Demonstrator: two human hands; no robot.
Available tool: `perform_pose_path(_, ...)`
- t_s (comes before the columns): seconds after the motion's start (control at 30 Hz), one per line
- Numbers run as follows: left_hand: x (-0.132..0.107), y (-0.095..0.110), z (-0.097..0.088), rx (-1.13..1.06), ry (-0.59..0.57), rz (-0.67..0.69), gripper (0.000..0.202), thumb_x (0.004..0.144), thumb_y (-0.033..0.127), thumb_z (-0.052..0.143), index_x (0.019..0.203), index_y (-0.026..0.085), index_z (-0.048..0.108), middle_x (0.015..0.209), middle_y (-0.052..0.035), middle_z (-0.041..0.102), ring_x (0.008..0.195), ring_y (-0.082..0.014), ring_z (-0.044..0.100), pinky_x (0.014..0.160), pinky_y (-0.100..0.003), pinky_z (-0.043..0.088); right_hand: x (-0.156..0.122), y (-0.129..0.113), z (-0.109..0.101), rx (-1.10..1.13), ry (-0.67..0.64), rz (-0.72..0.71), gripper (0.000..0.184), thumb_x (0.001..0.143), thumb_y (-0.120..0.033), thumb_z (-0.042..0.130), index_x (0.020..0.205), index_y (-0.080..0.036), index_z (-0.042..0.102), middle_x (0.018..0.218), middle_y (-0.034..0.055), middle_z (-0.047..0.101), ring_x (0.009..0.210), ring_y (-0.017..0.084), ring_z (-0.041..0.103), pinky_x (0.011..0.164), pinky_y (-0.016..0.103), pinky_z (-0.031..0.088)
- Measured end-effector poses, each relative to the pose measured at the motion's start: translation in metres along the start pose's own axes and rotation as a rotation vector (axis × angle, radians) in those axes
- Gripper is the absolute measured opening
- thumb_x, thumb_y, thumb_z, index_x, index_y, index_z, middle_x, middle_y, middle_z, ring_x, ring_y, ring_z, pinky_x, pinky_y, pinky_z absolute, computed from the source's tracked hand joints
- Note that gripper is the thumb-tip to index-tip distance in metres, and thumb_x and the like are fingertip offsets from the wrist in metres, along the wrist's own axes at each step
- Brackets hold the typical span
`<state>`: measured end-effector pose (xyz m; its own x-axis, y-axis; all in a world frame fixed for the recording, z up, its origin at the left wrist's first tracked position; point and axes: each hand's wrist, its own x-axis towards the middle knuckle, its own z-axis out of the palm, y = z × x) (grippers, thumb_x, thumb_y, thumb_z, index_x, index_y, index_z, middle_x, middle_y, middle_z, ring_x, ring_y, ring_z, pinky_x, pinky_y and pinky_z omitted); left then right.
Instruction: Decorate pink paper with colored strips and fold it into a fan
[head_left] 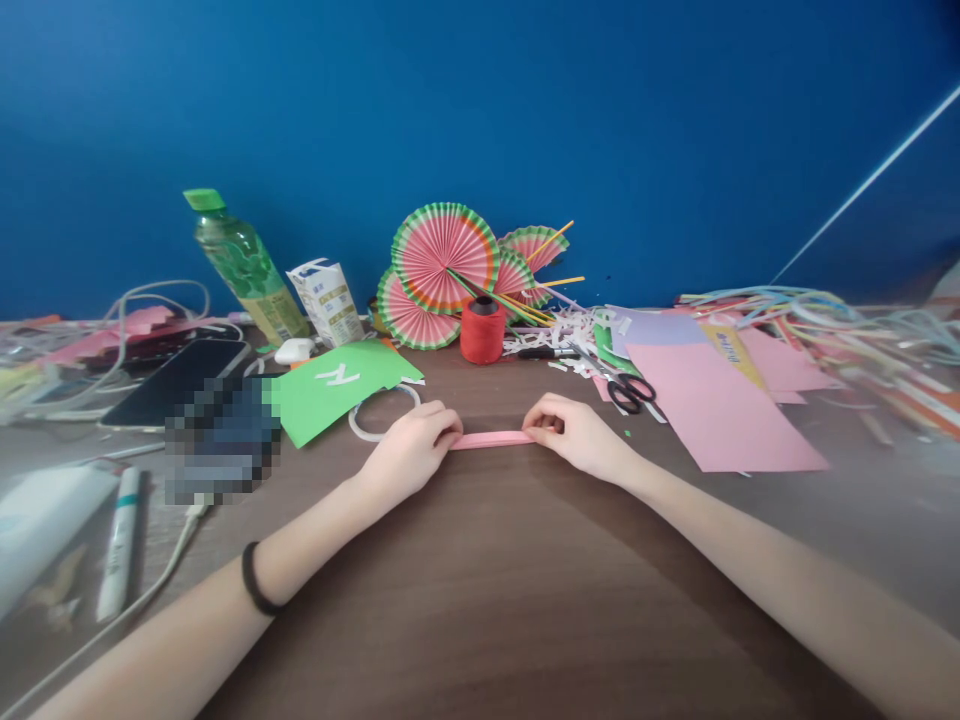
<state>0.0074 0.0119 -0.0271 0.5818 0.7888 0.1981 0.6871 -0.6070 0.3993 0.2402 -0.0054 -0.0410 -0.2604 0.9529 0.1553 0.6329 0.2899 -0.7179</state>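
A narrow folded strip of pink paper (491,440) lies level between my hands, just above or on the brown table (525,580); I cannot tell which. My left hand (412,445) pinches its left end, and my right hand (577,433) pinches the right end, so the fingers hide both ends. Just behind my left hand is a roll of white double-sided tape (360,425), beside a sheet of green paper (337,385). Beyond the strip stands a spool of red thread (482,335). Black-handled scissors (631,392) rest to the right, near sheets of pink paper (727,410).
Pleated watermelon-coloured paper fans (445,255) lean against the blue wall (480,100). A green bottle (251,265) and a small carton (326,305) stand back left. Phones, a cable (172,570) and a marker (118,545) lie left. Paper scraps and coloured strips (847,330) spread across the right.
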Motion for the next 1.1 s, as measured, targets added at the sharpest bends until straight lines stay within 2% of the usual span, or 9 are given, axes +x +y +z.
perform_pose_path(0.47, -0.002, 0.001, 0.007, 0.360, 0.010, 0.148, 0.022, 0.087, 0.012, 0.035, 0.081, 0.014, 0.056, 0.080, -0.0050, 0.055, 0.075, -0.0170, 0.050, 0.071, -0.030, 0.041, -0.001, -0.004, 0.002, -0.012, 0.026, 0.033, 0.007, 0.074, -0.014, 0.054, 0.070, -0.017, 0.059, 0.075, 0.0001, 0.052, 0.063, 0.011, 0.047, 0.061, 0.025, 0.038)
perform_pose_path(0.6, -0.002, 0.001, 0.008, 0.429, 0.015, 0.191, 0.022, 0.086, 0.010, 0.036, 0.089, 0.015, 0.057, 0.083, -0.0052, 0.055, 0.077, -0.0173, 0.050, 0.071, -0.030, 0.040, 0.000, -0.002, 0.000, -0.098, 0.005, -0.008, 0.007, 0.075, -0.015, 0.056, 0.069, -0.018, 0.060, 0.078, 0.0016, 0.049, 0.073, 0.014, 0.048, 0.069, 0.029, 0.039)
perform_pose_path(0.77, -0.005, 0.000, 0.008, 0.444, 0.030, 0.236, 0.036, 0.085, 0.007, 0.037, 0.111, 0.024, 0.053, 0.088, -0.0038, 0.055, 0.078, -0.0160, 0.050, 0.070, -0.029, 0.037, 0.001, -0.001, -0.003, -0.222, 0.006, 0.012, 0.001, 0.075, -0.020, 0.059, 0.074, -0.021, 0.060, 0.087, 0.0037, 0.051, 0.088, 0.020, 0.044, 0.082, 0.038, 0.035)
perform_pose_path(0.9, -0.005, -0.001, 0.008, 0.467, 0.029, 0.290, 0.042, 0.083, 0.005, 0.038, 0.114, 0.028, 0.054, 0.094, -0.0041, 0.054, 0.081, -0.0164, 0.048, 0.070, -0.030, 0.035, 0.000, 0.002, -0.003, -0.263, -0.010, 0.014, 0.003, 0.078, -0.025, 0.057, 0.080, -0.023, 0.057, 0.096, 0.0042, 0.050, 0.095, 0.022, 0.041, 0.084, 0.041, 0.032)
perform_pose_path(1.1, -0.005, -0.002, 0.010, 0.471, 0.023, 0.339, 0.043, 0.085, 0.008, 0.037, 0.119, 0.029, 0.053, 0.090, -0.0048, 0.052, 0.079, -0.0168, 0.045, 0.069, -0.029, 0.036, -0.002, 0.007, -0.003, -0.230, -0.009, -0.088, 0.009, 0.080, -0.028, 0.055, 0.074, -0.021, 0.054, 0.087, 0.0026, 0.051, 0.085, 0.019, 0.044, 0.079, 0.036, 0.033)
